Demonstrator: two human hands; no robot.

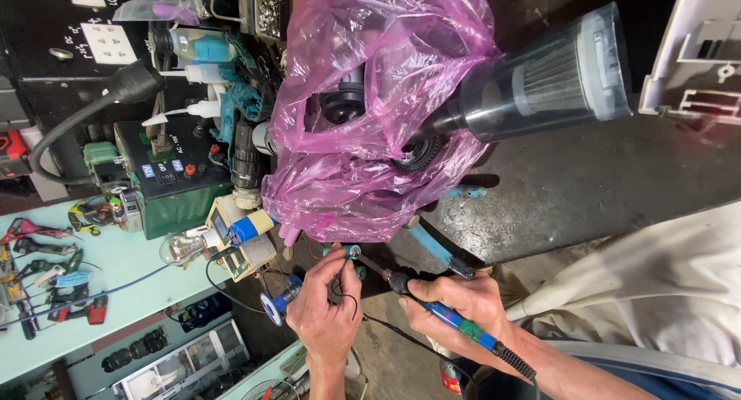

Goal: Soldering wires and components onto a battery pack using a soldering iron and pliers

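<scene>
Our left hand (324, 311) and right hand (455, 303) are bare, forearms uncovered with no sleeves, rings or watch, while loose off-white cloth (641, 284) and a blue garment (617, 369) clothe us.

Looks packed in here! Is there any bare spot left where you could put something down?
The dark worktop is bare between the pink plastic bag, the white plastic housing and the pale sleeve. A bare strip of the pale green bench lies by the light bulb. It is crowded around the green power box and the hand tools.
</scene>
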